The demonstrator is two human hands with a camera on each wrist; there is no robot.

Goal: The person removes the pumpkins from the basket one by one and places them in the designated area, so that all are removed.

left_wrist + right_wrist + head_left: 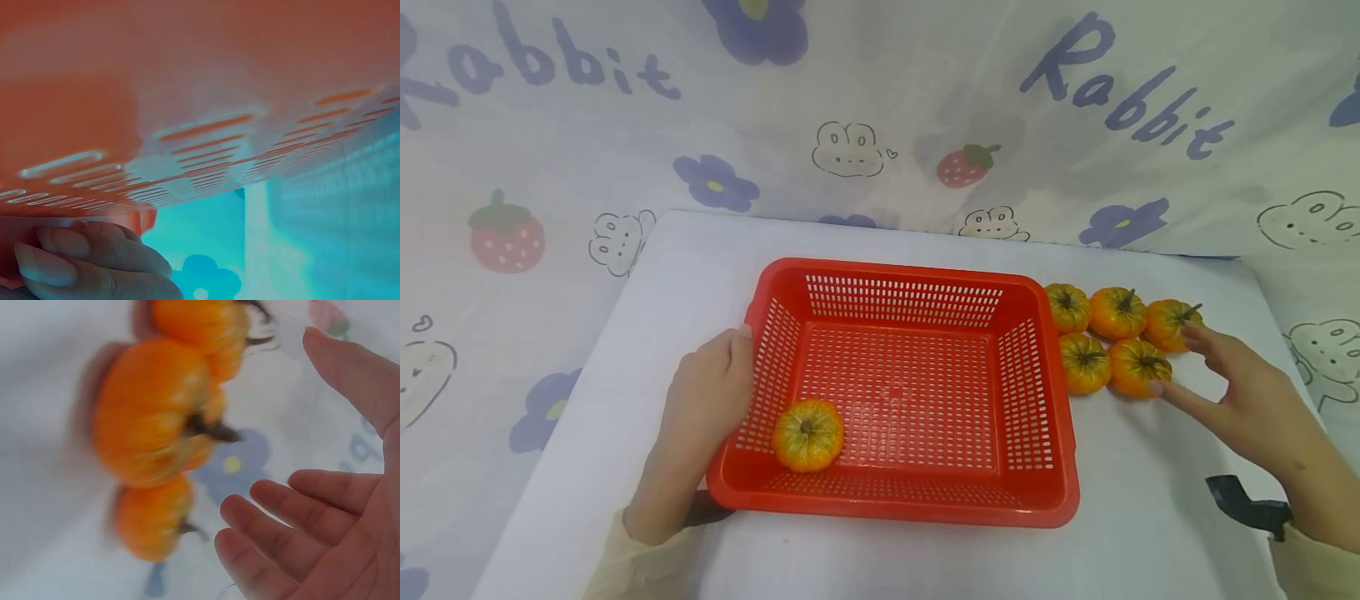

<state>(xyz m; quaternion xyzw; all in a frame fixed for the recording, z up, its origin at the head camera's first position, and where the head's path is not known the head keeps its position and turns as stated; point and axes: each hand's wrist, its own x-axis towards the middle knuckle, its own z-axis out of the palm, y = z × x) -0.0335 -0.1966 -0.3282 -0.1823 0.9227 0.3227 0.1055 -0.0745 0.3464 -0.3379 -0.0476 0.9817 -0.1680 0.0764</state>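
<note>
A red plastic basket (895,375) with slotted walls stands on the white table. My left hand (711,387) grips its left rim; in the left wrist view the fingers (59,244) curl under the rim's edge. One small orange-and-green pumpkin (808,435) lies inside, at the near left corner. To the right of the basket, several more pumpkins sit in two rows. My right hand (1251,396) hovers by the nearest right pumpkin (1140,368), thumb and fingers spread, holding nothing. The right wrist view shows a gap between the palm (350,550) and the pumpkins (153,412).
The white table (910,558) ends at the back against a pale cloth (887,92) printed with rabbits, strawberries and flowers. Another pumpkin (1172,325) at the back right is partly overlapped by my right fingers in the head view. A black strap (1247,507) sits at my right wrist.
</note>
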